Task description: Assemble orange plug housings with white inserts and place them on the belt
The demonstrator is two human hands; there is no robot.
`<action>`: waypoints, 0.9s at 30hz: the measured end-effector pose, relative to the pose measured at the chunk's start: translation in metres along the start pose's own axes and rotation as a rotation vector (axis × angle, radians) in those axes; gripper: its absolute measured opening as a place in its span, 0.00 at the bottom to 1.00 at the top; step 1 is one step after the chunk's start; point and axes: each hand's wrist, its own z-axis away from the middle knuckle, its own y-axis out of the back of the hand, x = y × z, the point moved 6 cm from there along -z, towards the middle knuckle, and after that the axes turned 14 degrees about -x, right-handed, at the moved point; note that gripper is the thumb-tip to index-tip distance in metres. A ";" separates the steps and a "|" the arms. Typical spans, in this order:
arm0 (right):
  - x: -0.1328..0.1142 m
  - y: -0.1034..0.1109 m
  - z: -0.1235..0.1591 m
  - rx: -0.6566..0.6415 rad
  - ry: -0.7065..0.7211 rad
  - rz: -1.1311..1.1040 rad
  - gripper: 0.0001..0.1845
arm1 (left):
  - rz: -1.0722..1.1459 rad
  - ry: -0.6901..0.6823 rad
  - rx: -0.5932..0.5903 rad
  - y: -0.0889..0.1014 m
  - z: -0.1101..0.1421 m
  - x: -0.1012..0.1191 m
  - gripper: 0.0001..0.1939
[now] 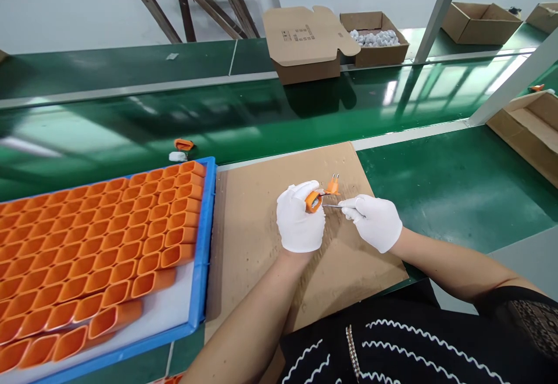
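The left hand (300,220) holds an orange case (313,202); the right hand (374,221) pinches a thin metal tool (333,205) beside it.

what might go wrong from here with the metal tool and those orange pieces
The thin metal tool in the right hand points toward the open orange shell held by the left hand, so a slip might jab that glove or scratch the shell. The orange plug sits just above the tool and could get knocked. The loose orange sleeves beside the bare patch in the blue tray might tip if bumped.
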 end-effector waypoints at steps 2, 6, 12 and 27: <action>0.000 -0.001 0.000 -0.003 -0.012 0.025 0.13 | -0.030 -0.073 0.030 0.002 -0.001 0.004 0.19; -0.002 -0.002 0.001 -0.029 -0.035 0.037 0.12 | -0.061 -0.143 0.033 0.002 -0.001 0.008 0.20; -0.004 0.003 0.004 0.008 0.015 -0.084 0.13 | -0.091 -0.081 0.012 0.002 -0.002 0.007 0.20; -0.011 0.007 0.003 0.027 0.030 0.226 0.14 | -0.156 -0.180 0.034 0.004 -0.003 0.016 0.21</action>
